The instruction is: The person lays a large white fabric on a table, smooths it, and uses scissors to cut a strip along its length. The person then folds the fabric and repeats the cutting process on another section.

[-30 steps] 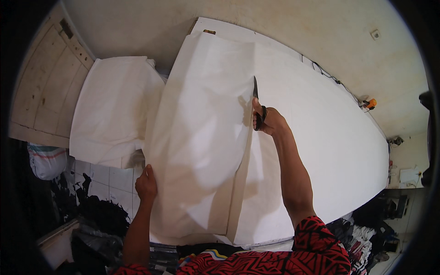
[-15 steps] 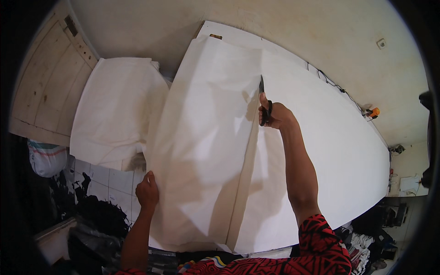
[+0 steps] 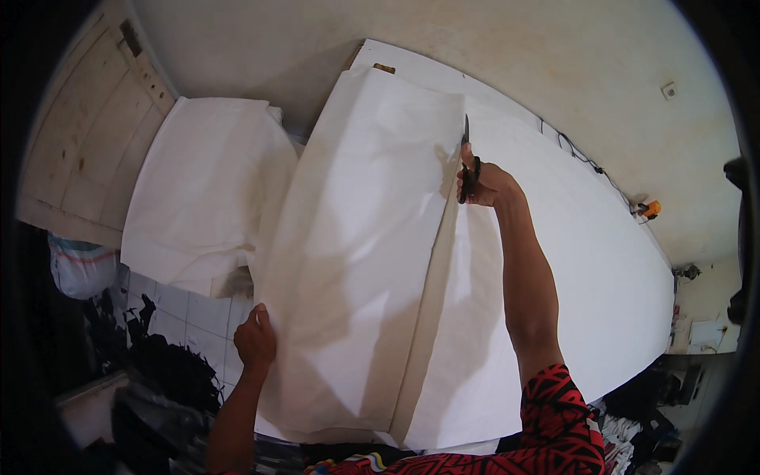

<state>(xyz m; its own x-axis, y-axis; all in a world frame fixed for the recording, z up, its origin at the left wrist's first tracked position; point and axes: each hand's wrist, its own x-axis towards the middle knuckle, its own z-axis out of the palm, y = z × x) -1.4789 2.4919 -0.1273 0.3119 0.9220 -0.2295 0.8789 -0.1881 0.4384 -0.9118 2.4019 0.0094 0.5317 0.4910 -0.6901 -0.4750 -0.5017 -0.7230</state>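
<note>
Head view: we look down on a long white table that runs away from us toward the far right, with a big sheet of white cloth spread over its left part.
Cloth: it lies flat on the table, plain white with soft wrinkles, and its left edge hangs over the table side; a cut line runs up it from the near edge to the scissors.
Scissors: dark handles, blades pointing away from us, set in the cloth at the top end of the cut, well up the table.
Right hand: we see it closed through the scissor handles, arm stretched out over the cloth.
Left hand: it rests on the near left edge of the cloth, fingers curled on the fabric, gripping or pressing it, we cannot tell which.
Second cloth pile: more white fabric lies draped to the left of the table, apart from the sheet being cut.
Room: a pale wall runs behind the table, a worn wooden door stands at far left, white floor tiles show below the pile, and dark scraps lie on them.
Far end: a small orange object sits by the table's far edge, near a black cable.
</note>
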